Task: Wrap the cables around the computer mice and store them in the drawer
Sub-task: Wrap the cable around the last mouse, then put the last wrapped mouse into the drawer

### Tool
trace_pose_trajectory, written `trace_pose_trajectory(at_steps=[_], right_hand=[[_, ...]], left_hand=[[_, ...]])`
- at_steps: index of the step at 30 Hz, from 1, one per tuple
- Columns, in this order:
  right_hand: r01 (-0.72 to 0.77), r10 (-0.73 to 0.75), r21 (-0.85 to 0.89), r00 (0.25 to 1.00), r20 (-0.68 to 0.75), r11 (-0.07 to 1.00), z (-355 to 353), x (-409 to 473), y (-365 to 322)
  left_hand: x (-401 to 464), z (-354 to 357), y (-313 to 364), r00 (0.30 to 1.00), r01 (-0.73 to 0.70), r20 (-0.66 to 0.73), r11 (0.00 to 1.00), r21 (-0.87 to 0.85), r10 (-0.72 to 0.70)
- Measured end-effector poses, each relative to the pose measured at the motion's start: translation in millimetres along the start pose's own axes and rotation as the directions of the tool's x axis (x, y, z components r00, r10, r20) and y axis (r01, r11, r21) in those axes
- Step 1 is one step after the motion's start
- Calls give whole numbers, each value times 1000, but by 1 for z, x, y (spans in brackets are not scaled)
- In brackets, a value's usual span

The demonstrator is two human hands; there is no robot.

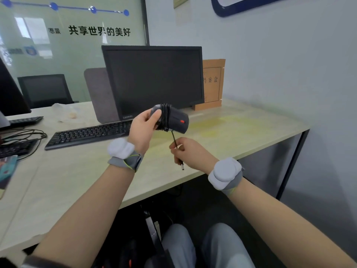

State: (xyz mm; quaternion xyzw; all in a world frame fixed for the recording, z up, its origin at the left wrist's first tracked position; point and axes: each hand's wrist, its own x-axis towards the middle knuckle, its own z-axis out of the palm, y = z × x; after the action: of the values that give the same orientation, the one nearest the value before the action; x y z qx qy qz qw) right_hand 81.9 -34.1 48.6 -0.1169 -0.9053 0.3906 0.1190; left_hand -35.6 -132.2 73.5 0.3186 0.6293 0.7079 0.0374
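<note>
**Mouse held above the counter, cable nearly wound**

Mouse (172, 119), black with a red scroll wheel, is held up in the air over the counter (231, 130), in front of the dark monitor (154, 80). The left hand (144, 128) grips it at its rear end, thumb on top and fingers curled round the body. Its cable (174, 139) is coiled in several tight turns around the middle of the mouse; a short free length drops from the coil down into the right hand (190, 152). That hand is closed round the cable, pinching it near the end, and the plug (182, 166) sticks out below the fingers. The two hands are near each other but apart, the right one lower and closer to the body.

Both wrists wear grey bands with a pale rounded pod. A black keyboard (87, 134) lies on the counter left of the hands, with a second keyboard and loose wires further left. A brown cardboard file box (213, 84) stands behind the monitor against the wall.
</note>
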Motion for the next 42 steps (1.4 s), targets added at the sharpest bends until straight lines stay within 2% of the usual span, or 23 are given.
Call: trace_pose_trajectory(at_steps=[1,3,5,7,9,10,12,15,17,19,23,25,27,31,33,34,36,38,42], right_hand=[[-3,7,-85,999,41,996,3,-5,-3],[47,-46,-289,999,11,956,8,-15,-7],[126,-167,-450,985,-52,884,11,-24,-13],[212,-302,-560,951,-72,801,6,-28,-17],[275,-397,-610,915,-71,743,4,-31,-16],[298,-418,-591,906,-73,750,4,-33,-15],[334,-410,-471,910,-66,816,11,-38,-11],[276,-303,-250,950,-74,928,28,-47,-4],[121,-120,-40,992,48,992,39,-53,-4],[-47,11,135,967,256,990,48,-58,-5],[-216,94,207,874,476,954,83,-70,-13],[-252,106,183,815,569,950,109,-74,-17],[-241,105,154,797,594,958,131,-78,-18],[-268,143,81,716,683,960,182,-84,-23],[-259,154,47,699,698,965,197,-89,-26],[-216,155,4,717,680,976,201,-90,-27],[-11,107,-161,791,602,987,203,-93,-29],[179,42,-339,832,554,924,206,-96,-30],[405,-46,-501,810,585,765,215,-104,-24]], left_hand=[[-1,-6,-5,999,-27,-23,990,139,30],[-8,-15,-8,998,-56,-11,934,353,64],[-16,-23,-8,994,-97,89,836,541,57],[-21,-30,-3,972,-130,232,763,633,-27],[-29,-41,2,914,-117,365,747,655,-177],[-32,-46,3,868,-87,425,764,639,-257],[-44,-57,-4,769,61,514,843,535,-381],[-64,-70,-22,681,266,577,887,379,-451],[-76,-81,-33,620,354,611,870,343,-493],[-84,-90,-39,546,410,649,845,343,-529],[-111,-118,-49,386,446,695,783,434,-606],[-125,-137,-56,313,487,684,730,480,-659],[-136,-150,-63,242,482,672,688,543,-700],[-162,-179,-81,246,528,573,604,597,-782],[-173,-182,-90,237,529,553,583,616,-799],[-176,-184,-94,222,535,555,576,618,-802],[-180,-186,-100,223,518,556,580,628,-801],[-182,-186,-101,246,462,546,592,660,-801],[-184,-171,-98,296,212,548,613,761,-783]])
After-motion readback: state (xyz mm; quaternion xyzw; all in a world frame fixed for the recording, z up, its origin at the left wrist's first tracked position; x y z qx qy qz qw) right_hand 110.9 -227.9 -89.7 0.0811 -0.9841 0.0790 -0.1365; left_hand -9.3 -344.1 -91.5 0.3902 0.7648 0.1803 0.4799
